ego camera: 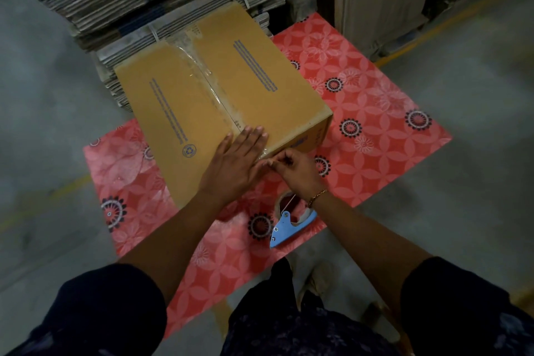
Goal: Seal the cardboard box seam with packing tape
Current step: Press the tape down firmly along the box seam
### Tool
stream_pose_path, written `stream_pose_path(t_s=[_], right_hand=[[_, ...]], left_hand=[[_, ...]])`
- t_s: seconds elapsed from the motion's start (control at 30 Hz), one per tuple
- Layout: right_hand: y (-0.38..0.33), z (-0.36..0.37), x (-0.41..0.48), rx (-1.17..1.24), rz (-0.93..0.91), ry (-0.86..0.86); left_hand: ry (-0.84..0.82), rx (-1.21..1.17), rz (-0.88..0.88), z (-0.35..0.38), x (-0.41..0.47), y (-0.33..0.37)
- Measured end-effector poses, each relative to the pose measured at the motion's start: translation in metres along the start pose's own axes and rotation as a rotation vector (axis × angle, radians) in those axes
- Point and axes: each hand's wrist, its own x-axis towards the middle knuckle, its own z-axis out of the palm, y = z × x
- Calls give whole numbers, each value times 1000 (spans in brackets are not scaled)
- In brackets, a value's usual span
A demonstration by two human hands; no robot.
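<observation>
brown cardboard box (219, 101), clear packing tape (202, 66) along its seam: left hand (234, 165) flat and spread on near edge, right hand (294, 167) just beside it pinching tape end; risk: wrinkling or lifting if pulled skewed.

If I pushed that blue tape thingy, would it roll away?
Probably not far. The tape dispenser lies on its side on the red mat, so the round roll isn't free to roll. Its flat blue plastic body would likely just slide. It looks light.
</observation>
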Motion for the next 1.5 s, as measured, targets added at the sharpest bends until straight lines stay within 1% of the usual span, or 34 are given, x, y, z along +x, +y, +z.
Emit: stream_pose_path(t_s=[0.07,0.13,0.17,0.2,0.3,0.37,0.4,0.47,0.57,0.67,0.8,0.97,1.13,1.3,1.5], right_hand=[[-4,-9,1,-228,-29,-11],[-5,-22,0,-476,-23,21],[-3,-28,-2,-523,-32,39],[-4,-35,-7,-544,-80,69],[-9,-50,-16,-628,-416,209],[-21,-57,-12,-681,-605,241],[-26,-58,-6,-721,-662,200],[-31,-57,9,-852,-720,54],[-34,-50,31,-1033,-752,-127],[-29,-45,48,-1081,-738,-187],[-21,-42,54,-1122,-729,-195],[-18,-42,57,-1149,-748,-201],[-20,-43,57,-1158,-758,-209],[-22,-46,57,-1186,-746,-257],[-27,-46,54,-1066,-727,-230]], left_hand=[[3,1,0,-1,-1,0],[9,12,2,-1,-1,1],[10,19,1,-1,-2,1],[8,26,-1,0,-2,1],[-8,40,-5,2,1,0],[-33,32,5,2,1,-2],[-50,23,9,2,1,-2],[-72,5,12,1,1,-2],[-74,-19,15,-2,1,-1],[-70,1,47,-6,-1,-3],[-42,1,47,-2,-2,-3],[3,45,0,4,0,0],[-16,54,30,4,0,0],[-55,31,25,-1,1,0],[-49,13,0,-5,1,3]])
